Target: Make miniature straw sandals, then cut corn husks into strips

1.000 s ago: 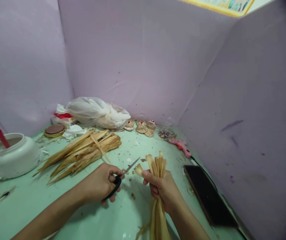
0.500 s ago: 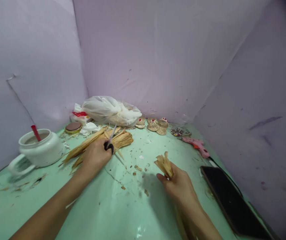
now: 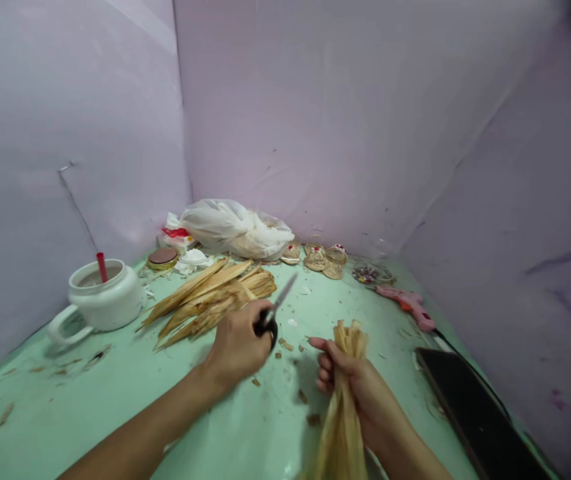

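In my left hand (image 3: 241, 341) is a pair of scissors (image 3: 270, 321), held by the black handles with the slightly blurred blades pointing up and away to the right. My right hand (image 3: 352, 377) is closed around a bundle of dried corn husks (image 3: 342, 427). The bundle's blunt ends stick up above my thumb, and its wider part hangs down past the lower edge of the view. Beyond my left hand lies a pile of more dried husks (image 3: 205, 297) on the pale green table (image 3: 245, 427).
Left stands a white mug (image 3: 115, 308). At the back are a white plastic bag (image 3: 235, 227), a round lid (image 3: 162, 257) and small woven pieces (image 3: 322, 259) with red dots. On the right lie a pink glue gun (image 3: 408, 303) and a black phone (image 3: 480, 413). Husk scraps litter the table.
My left hand has lifted the scissors from over the husk pile and brought them right, toward my right hand. The bundle in my right hand now stands more upright and shows more. The view has shifted slightly.
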`<state>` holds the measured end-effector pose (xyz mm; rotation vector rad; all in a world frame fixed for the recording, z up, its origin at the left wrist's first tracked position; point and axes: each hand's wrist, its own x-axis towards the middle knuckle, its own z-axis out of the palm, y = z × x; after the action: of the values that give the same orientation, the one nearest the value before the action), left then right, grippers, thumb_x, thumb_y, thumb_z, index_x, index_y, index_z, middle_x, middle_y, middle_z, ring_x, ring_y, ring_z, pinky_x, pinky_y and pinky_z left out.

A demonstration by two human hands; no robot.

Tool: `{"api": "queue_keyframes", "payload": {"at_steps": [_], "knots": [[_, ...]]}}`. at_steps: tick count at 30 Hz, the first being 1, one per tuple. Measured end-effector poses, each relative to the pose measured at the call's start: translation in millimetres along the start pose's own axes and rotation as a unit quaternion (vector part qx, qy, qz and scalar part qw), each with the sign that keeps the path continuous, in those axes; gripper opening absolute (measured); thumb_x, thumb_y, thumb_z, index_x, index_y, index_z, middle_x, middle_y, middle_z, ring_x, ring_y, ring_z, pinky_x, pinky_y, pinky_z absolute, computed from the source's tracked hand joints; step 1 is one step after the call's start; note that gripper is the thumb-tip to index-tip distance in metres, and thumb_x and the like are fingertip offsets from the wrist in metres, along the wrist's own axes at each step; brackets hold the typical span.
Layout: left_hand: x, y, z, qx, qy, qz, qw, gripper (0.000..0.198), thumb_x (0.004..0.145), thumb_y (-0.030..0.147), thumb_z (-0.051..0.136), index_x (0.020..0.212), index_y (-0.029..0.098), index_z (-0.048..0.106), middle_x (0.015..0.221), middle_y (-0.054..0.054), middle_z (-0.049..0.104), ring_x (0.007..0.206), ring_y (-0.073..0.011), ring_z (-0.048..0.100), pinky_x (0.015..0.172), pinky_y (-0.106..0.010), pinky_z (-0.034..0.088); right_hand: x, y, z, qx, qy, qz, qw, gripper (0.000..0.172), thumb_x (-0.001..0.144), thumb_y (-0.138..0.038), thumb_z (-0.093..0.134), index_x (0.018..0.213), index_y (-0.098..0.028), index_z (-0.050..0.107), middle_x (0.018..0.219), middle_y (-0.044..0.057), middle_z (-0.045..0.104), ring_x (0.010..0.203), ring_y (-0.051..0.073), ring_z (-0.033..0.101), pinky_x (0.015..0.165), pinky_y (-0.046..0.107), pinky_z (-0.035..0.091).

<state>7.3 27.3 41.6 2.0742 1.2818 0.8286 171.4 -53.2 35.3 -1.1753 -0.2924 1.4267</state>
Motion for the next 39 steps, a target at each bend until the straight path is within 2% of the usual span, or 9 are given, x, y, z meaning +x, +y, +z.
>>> {"api": "queue_keyframes", "payload": {"at_steps": [2, 7, 11, 16, 20, 23, 26, 28, 39], "knots": [[-20.8, 11.9, 5.7, -0.051, -0.085, 0.053, 0.994, 0.034, 0.068, 0.016, 0.050, 0.100, 0.021, 0.059, 0.075, 0.000, 0.065, 0.066, -0.0140, 0.058, 0.065, -0.022, 0.042, 3.0, 3.6, 1.9, 0.031, -0.014, 0.030, 0.999, 0.018, 0.070, -0.026, 0.068, 0.080, -0.011, 0.065, 0.063, 0.003, 0.062, 0.056, 0.012, 0.060, 0.056, 0.022, 0.049], [-57.0, 34.0, 21.3, -0.072, -0.226, 0.122, 0.964, 0.026, 0.059, 0.008, 0.046, 0.079, 0.020, 0.058, 0.066, 0.002, 0.057, 0.057, -0.0111, 0.048, 0.056, -0.021, 0.036, 7.9, 7.7, -1.8, 0.084, -0.101, 0.085, 0.988, 0.021, 0.075, -0.028, 0.063, 0.087, -0.011, 0.064, 0.073, 0.008, 0.069, 0.065, 0.016, 0.065, 0.065, 0.028, 0.051], [-61.8, 37.0, 27.7, -0.060, -0.291, 0.105, 0.949, 0.029, 0.054, 0.006, 0.044, 0.077, 0.019, 0.056, 0.058, 0.003, 0.051, 0.049, -0.0100, 0.039, 0.050, -0.022, 0.031, 10.7, 5.0, -8.5, 0.057, -0.067, 0.052, 0.995, 0.023, 0.070, -0.023, 0.070, 0.089, -0.012, 0.065, 0.081, 0.007, 0.070, 0.065, 0.013, 0.065, 0.067, 0.026, 0.052], [-53.1, 35.7, 14.7, -0.074, -0.249, 0.066, 0.963, 0.021, 0.065, 0.016, 0.049, 0.083, 0.020, 0.059, 0.060, 0.002, 0.053, 0.053, -0.0109, 0.044, 0.054, -0.022, 0.034, 6.1, -2.5, -6.5, 0.072, 0.011, -0.001, 0.997, 0.021, 0.062, -0.019, 0.076, 0.078, -0.011, 0.065, 0.055, -0.003, 0.060, 0.042, 0.006, 0.053, 0.047, 0.018, 0.050], [-34.8, 36.2, -4.7, -0.051, -0.221, -0.012, 0.974, 0.023, 0.070, 0.029, 0.051, 0.089, 0.019, 0.060, 0.057, 0.003, 0.049, 0.054, -0.0115, 0.042, 0.052, -0.021, 0.032, 5.8, -18.2, -14.3, 0.115, 0.044, -0.032, 0.992, 0.020, 0.060, -0.014, 0.077, 0.072, -0.012, 0.061, 0.056, -0.004, 0.059, 0.041, 0.005, 0.052, 0.043, 0.016, 0.050], [-22.0, 36.8, -13.6, -0.031, -0.265, 0.000, 0.964, 0.021, 0.071, 0.029, 0.051, 0.084, 0.018, 0.062, 0.056, 0.003, 0.048, 0.053, -0.0109, 0.040, 0.051, -0.020, 0.029, 13.0, -28.6, -28.3, 0.182, -0.062, 0.061, 0.979, 0.024, 0.056, -0.008, 0.078, 0.071, -0.012, 0.060, 0.054, -0.005, 0.057, 0.040, 0.003, 0.051, 0.042, 0.014, 0.049], [-16.6, 37.5, -16.7, -0.016, -0.279, 0.030, 0.960, 0.021, 0.071, 0.027, 0.049, 0.085, 0.019, 0.063, 0.059, 0.002, 0.051, 0.055, -0.0107, 0.041, 0.051, -0.019, 0.029, 21.8, -29.2, -37.5, 0.214, -0.215, 0.188, 0.934, 0.023, 0.057, -0.003, 0.075, 0.072, -0.011, 0.060, 0.053, -0.006, 0.055, 0.041, 0.001, 0.048, 0.042, 0.011, 0.046], [-16.4, 37.7, -16.9, 0.005, -0.270, 0.044, 0.962, 0.023, 0.071, 0.025, 0.048, 0.087, 0.020, 0.063, 0.060, 0.002, 0.052, 0.055, -0.0111, 0.042, 0.052, -0.019, 0.029, 25.5, -24.7, -38.2, 0.215, -0.270, 0.229, 0.910, 0.020, 0.061, -0.003, 0.072, 0.075, -0.011, 0.060, 0.055, -0.006, 0.055, 0.043, 0.000, 0.048, 0.044, 0.010, 0.045], [-18.1, 22.6, -7.1, 0.018, -0.225, 0.097, 0.969, 0.026, 0.070, 0.017, 0.043, 0.086, 0.023, 0.062, 0.061, 0.003, 0.056, 0.055, -0.0112, 0.046, 0.055, -0.019, 0.033, 15.0, -17.3, -25.7, 0.161, -0.303, 0.261, 0.902, 0.018, 0.066, -0.007, 0.071, 0.081, -0.010, 0.060, 0.061, -0.005, 0.054, 0.048, 0.002, 0.048, 0.048, 0.011, 0.043]]}}
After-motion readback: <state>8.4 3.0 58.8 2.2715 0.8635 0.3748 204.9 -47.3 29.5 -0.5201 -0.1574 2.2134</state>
